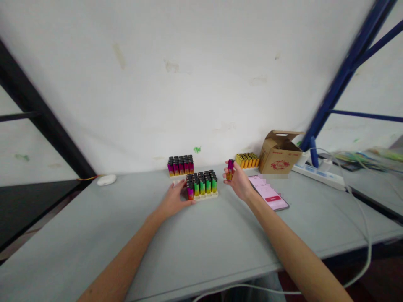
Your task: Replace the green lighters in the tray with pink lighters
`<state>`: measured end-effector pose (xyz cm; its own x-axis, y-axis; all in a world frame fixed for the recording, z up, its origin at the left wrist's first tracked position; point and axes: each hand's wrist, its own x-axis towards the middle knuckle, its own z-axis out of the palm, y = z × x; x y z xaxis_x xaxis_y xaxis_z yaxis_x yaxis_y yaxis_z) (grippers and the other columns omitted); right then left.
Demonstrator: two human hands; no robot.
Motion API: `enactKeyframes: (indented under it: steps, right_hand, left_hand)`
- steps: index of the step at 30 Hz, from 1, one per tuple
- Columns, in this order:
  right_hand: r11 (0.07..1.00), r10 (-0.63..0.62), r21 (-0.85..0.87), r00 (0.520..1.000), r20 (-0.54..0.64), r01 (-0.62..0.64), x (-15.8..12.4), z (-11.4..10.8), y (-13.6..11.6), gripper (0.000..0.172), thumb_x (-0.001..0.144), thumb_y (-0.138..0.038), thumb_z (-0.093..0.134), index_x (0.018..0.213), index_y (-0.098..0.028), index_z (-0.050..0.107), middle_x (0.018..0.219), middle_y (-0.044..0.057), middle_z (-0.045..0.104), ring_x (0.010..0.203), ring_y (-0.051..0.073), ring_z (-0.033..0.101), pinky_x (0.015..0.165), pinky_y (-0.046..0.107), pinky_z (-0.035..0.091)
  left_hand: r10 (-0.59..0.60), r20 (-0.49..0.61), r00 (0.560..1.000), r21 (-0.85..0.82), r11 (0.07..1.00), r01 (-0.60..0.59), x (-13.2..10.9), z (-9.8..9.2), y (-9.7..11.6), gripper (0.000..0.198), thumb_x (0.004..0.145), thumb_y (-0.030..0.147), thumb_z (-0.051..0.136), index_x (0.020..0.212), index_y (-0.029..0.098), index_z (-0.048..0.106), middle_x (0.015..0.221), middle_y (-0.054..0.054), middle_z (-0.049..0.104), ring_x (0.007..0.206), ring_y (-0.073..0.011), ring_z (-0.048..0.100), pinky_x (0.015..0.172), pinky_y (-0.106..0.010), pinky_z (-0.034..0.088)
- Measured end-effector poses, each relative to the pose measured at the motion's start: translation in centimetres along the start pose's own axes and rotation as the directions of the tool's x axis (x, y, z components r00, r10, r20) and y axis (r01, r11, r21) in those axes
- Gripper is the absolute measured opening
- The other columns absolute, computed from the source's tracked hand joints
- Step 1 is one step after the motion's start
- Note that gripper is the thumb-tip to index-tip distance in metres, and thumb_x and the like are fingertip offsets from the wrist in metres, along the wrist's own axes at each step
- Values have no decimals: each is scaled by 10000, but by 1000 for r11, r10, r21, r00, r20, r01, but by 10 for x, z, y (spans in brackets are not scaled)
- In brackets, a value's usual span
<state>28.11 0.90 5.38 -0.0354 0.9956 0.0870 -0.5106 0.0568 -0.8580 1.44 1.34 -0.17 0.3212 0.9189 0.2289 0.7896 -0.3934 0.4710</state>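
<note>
My right hand is closed around a lighter with a purple-to-orange body and black top, held upright above the table. My left hand grips the left end of a pale tray, its thumb at the front and its fingers at the back. Green-yellow lighters with black tops stand in rows in this tray. One purple lighter stands at the tray's front left corner, beside my left hand.
Behind stands a tray of purple lighters. To the right are a tray of yellow cylindrical pieces, an open cardboard box, a lit phone and a power strip with cables. A white case lies left.
</note>
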Motion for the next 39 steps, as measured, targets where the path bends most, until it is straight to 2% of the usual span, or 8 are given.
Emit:
enactKeyframes:
  steps: [4, 7, 11, 15, 18, 26, 34, 39]
  right_hand:
    - [990, 129, 45, 981, 142, -137, -3, 1, -7, 427, 795, -625, 540, 756, -199, 524, 580, -51, 423, 476, 97, 376, 419, 200, 231]
    - [979, 192, 25, 958, 212, -202, -4, 1, -6, 451, 801, -617, 507, 641, -199, 449, 543, -49, 378, 463, 92, 332, 415, 198, 206]
    - [962, 263, 16, 936, 234, -274, -5, 2, -1, 445, 807, -616, 439, 626, -212, 399, 520, -51, 371, 438, 91, 296, 409, 201, 199]
    - [944, 319, -3, 910, 265, -330, -7, 4, 2, 434, 805, -594, 424, 603, -220, 338, 490, -73, 291, 407, 78, 208, 396, 202, 142]
    - [942, 324, -3, 909, 262, -335, -9, 5, 4, 405, 815, -540, 388, 578, -223, 304, 488, -81, 236, 404, 75, 171, 397, 201, 136]
    - [934, 351, -10, 909, 224, -358, -15, 17, 11, 295, 808, -432, 343, 596, -228, 322, 513, -77, 229, 429, 92, 164, 398, 206, 158]
    - [941, 319, 17, 904, 285, -337, -24, 26, 13, 249, 814, -402, 339, 640, -224, 336, 568, -62, 245, 460, 102, 213, 414, 202, 180]
    - [938, 332, -2, 902, 277, -346, -27, 30, 14, 227, 820, -381, 320, 660, -222, 344, 586, -59, 248, 469, 105, 219, 418, 201, 188]
  left_hand:
    - [6, -9, 1000, -4, 1000, -6, 1, 3, 0, 867, 700, 492, 708, 1423, 147, 375, 1496, -190, 413, 1406, -282, 370, 1190, -499, 128]
    - [8, -11, 1000, -11, 1000, -8, 1, 3, 0, 871, 700, 488, 709, 1427, 151, 368, 1496, -179, 420, 1404, -278, 375, 1193, -495, 123]
    - [7, -15, 1000, -16, 1000, -7, 1, 3, 1, 863, 695, 490, 713, 1421, 162, 382, 1494, -160, 433, 1399, -290, 381, 1197, -484, 129]
    - [14, -20, 1000, -1, 1000, -14, 0, 3, 2, 840, 703, 485, 711, 1413, 169, 393, 1486, -162, 445, 1386, -295, 402, 1194, -488, 142]
    - [27, -24, 999, 0, 1000, -27, -1, 3, 2, 838, 713, 500, 699, 1419, 177, 383, 1488, -160, 442, 1389, -297, 398, 1191, -496, 147]
    - [36, -41, 998, 7, 999, -36, -1, 5, 1, 813, 718, 492, 699, 1412, 195, 399, 1484, -132, 458, 1377, -300, 415, 1195, -493, 155]
    - [25, -27, 999, 27, 999, -24, -1, 5, 0, 835, 727, 521, 681, 1425, 169, 388, 1495, -142, 440, 1385, -313, 401, 1200, -481, 150]
    - [32, -22, 999, 28, 999, -31, -1, 5, 0, 847, 725, 515, 682, 1426, 154, 372, 1491, -159, 440, 1382, -305, 407, 1198, -485, 143]
